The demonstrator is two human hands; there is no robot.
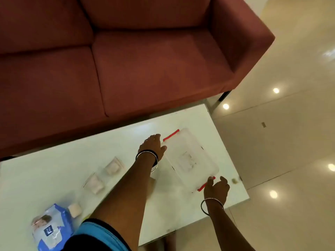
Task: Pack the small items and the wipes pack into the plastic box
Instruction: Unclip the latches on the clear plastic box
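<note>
Hands are reaching for the lidded box point(190, 160): left hand point(154, 144) open at far clip, right hand point(216, 188) open touching near clip; both clips should release together.

Both arms reach forward, bare, bangles at each wrist. The left hand point(153, 146) is stretched far out, fingers spread and flat, palm down — the right hand point(216, 189) sits nearer the body, fingers loosely curled, thumb pointing ahead — neither hand closed around anything
</note>
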